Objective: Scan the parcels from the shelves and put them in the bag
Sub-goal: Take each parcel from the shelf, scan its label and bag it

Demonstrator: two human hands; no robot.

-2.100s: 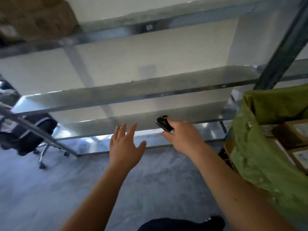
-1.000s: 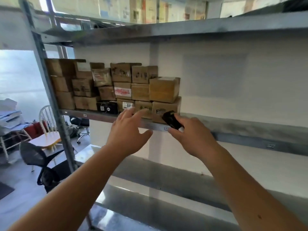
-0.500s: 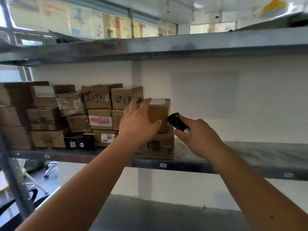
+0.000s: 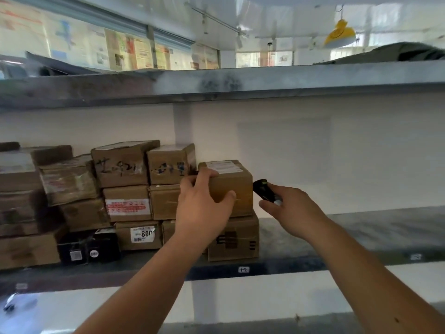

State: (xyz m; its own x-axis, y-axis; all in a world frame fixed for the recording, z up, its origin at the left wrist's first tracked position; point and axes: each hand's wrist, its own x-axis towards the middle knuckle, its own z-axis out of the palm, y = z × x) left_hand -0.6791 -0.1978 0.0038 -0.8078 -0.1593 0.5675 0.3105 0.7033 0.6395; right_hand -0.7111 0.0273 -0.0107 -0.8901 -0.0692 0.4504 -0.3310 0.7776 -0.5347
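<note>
Metal shelf (image 4: 361, 227), grey, holding stacked cardboard parcels at its left and middle; right part bare steel. Item in hand: top parcel (image 4: 237, 189), plain brown carton with a white label on its upper face, sitting at the right end of the stack on top of a lower carton (image 4: 237, 239) that bears dark printed marks. Left hand (image 4: 204, 208): fingers curled over the carton's upper left edge, thumb pressed against its front face, so the hand grips the carton where it stands on the stack. Right hand (image 4: 289, 208): holds a small black scanner (image 4: 263, 190) between thumb and fingers, its tip just beside the carton's right side; whether the two touch cannot be told. Neighbouring stock, to the left: a carton with handwritten black marks (image 4: 121, 165), a carton with blue marks (image 4: 169, 165), a carton with a red-and-white label (image 4: 127, 203), a carton with a white label reading 800 (image 4: 139, 235), two small black boxes (image 4: 89, 247) at shelf level, and further brown cartons, blurred, toward the left edge. Above: an upper shelf (image 4: 240, 83) with grey bundles lying on it; beyond it, papered windows and a yellow hanging lamp (image 4: 339, 34). The bag is out of view.
</note>
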